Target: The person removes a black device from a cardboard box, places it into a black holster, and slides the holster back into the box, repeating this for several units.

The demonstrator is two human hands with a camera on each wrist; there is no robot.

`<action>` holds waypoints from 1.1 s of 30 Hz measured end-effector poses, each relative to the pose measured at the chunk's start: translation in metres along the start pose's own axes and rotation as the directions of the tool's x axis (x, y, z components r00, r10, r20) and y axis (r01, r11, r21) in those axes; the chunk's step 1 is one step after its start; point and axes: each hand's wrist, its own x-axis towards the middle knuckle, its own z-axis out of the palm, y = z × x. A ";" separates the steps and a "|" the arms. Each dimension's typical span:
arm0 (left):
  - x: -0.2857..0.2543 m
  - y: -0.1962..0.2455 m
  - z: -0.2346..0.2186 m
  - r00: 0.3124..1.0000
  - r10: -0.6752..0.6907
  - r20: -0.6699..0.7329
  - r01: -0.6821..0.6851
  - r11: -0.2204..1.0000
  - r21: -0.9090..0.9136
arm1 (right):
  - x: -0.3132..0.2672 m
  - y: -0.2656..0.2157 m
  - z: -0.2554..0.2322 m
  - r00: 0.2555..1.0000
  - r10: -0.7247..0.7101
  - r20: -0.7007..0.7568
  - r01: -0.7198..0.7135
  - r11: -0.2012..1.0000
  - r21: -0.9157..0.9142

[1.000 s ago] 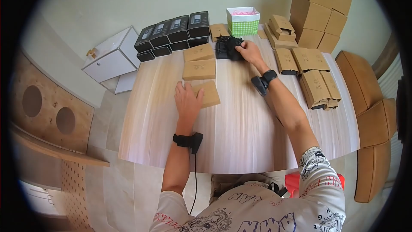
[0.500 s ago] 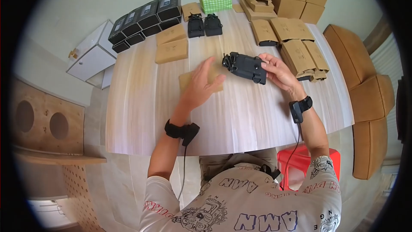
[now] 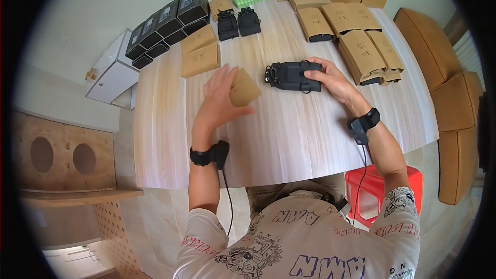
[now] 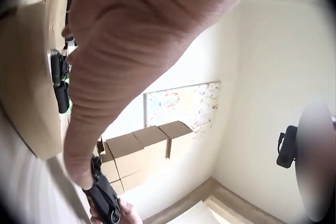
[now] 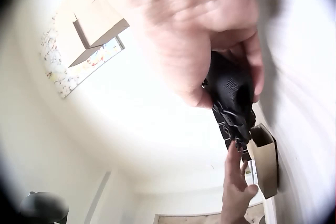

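Brought black pouch forward from the back of the table within the last second, leaving two more pouches back there. Kept it at mid-table in right hand, pinching its right end between thumb and fingers; couldn't tell whether lifted or resting. Shifted brown box too, with left hand around it, fingers spread; couldn't confirm contact. Saw box's open end facing the pouch side in the right wrist view. Judged fetching done, with pouch and box side by side, slightly apart. Noted bare wood from pouch down to the near edge, good for slack. Found less room at far right, near packed brown cartons, and at far left, near stacked brown boxes.
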 end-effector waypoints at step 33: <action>0.015 0.013 0.019 0.985 0.002 0.173 0.021 0.991 -0.134 | 0.000 0.000 -0.023 0.965 0.208 0.159 -0.164 0.953 -0.255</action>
